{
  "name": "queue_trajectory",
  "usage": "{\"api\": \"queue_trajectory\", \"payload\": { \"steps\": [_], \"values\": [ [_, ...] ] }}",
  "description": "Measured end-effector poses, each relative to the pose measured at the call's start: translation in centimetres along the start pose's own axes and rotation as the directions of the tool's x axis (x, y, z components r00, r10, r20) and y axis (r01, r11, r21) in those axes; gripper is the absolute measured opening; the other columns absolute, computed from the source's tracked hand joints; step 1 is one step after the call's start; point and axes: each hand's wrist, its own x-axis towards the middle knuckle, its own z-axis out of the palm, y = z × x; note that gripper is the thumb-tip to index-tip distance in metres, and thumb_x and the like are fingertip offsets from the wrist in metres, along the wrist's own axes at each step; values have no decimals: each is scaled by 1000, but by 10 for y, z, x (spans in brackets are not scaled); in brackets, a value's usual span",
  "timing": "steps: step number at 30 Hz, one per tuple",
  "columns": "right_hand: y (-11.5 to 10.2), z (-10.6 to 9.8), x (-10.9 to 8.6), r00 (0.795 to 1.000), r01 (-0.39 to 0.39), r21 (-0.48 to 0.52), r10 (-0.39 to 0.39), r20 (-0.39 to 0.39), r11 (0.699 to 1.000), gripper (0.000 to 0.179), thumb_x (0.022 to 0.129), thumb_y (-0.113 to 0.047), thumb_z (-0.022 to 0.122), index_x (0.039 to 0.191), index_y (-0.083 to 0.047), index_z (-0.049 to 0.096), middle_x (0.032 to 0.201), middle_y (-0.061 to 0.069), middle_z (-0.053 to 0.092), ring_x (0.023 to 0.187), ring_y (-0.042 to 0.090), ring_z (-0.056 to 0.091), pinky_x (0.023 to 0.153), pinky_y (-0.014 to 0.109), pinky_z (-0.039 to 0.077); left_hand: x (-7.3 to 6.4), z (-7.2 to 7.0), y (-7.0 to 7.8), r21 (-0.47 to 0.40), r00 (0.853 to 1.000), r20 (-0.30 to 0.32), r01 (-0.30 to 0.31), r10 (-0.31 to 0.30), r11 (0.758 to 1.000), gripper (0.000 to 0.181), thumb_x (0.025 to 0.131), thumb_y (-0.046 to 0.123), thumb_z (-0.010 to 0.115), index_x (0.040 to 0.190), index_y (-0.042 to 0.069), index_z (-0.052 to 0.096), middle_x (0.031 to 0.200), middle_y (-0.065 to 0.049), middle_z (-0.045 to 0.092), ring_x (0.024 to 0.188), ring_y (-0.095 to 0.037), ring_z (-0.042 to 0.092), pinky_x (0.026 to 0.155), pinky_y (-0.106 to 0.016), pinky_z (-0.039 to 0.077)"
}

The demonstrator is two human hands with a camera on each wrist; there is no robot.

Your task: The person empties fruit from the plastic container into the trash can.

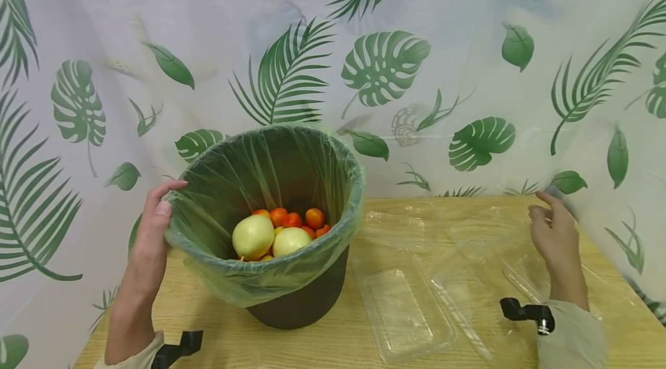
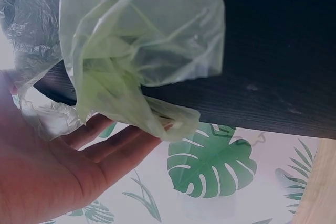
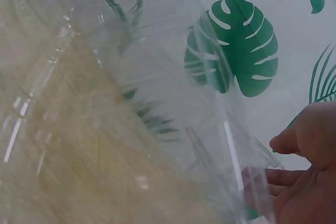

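Observation:
A dark bin (image 1: 296,305) lined with a green translucent plastic bag (image 1: 224,276) stands on the table. Two pale round fruits or vegetables (image 1: 253,237) and several small red-orange tomatoes (image 1: 314,218) lie inside. My left hand (image 1: 148,242) holds the bin's left rim; in the left wrist view, its fingers lie under the bag's loose edge (image 2: 157,45). At the right, my right hand (image 1: 559,239) is beside clear plastic containers (image 1: 468,276), thumb apart from the fingers. The right wrist view has its fingertips behind a clear plastic wall (image 3: 231,140); contact cannot be told.
A clear rectangular tray (image 1: 400,311) lies right of the bin on the wooden table (image 1: 218,334). Other transparent containers overlap behind and beside it, their edges hard to tell apart. A white sheet with green leaves (image 1: 322,4) hangs behind the table.

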Motion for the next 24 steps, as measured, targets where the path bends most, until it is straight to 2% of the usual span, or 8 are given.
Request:
{"api": "queue_trajectory", "payload": {
  "steps": [3,6,11,15,20,24],
  "values": [
    [1,-1,-1,1000,-23,21,23,9,1000,57,109,-24,31,161,-5,26,153,33,39,136,54,41,97,49,45,0,1,0,6,1000,3,-4,4,1000,47,111,30,24,150,10,42,162,-1,25,149,-19,16,117,-51,4],
    [2,-3,-2,1000,-23,44,22,8,999,57,107,-22,33,161,-4,25,157,34,31,142,55,32,109,66,32,1,1,-1,17,1000,3,-7,7,1000,47,111,29,24,149,10,42,162,-1,25,149,-19,17,117,-51,5],
    [-2,-8,-3,1000,-8,51,9,-15,999,58,105,-21,39,159,-3,30,159,34,28,145,56,25,112,71,23,2,1,-1,41,1000,2,-18,18,999,47,111,29,24,149,9,42,162,-2,26,151,-21,16,118,-53,4],
    [-10,-13,-3,1000,10,41,-10,-12,999,57,106,-24,41,158,-4,33,159,33,29,145,55,27,113,70,24,4,1,-2,52,1000,9,-14,13,999,47,111,29,24,150,10,41,162,-3,25,152,-23,14,118,-58,1],
    [-25,-14,-10,999,37,64,-38,7,997,55,107,-28,42,159,-13,37,161,28,30,146,49,30,115,63,26,5,0,-1,61,999,27,14,-16,998,48,112,32,23,154,14,38,164,-5,22,153,-26,12,117,-61,2],
    [-40,-15,-20,994,103,70,-106,32,992,54,108,-29,43,159,-15,38,161,25,32,146,48,31,113,64,29,6,-2,-3,52,999,47,23,-25,998,50,112,34,21,158,18,34,165,-5,20,151,-22,14,116,-58,4]
  ]
}}
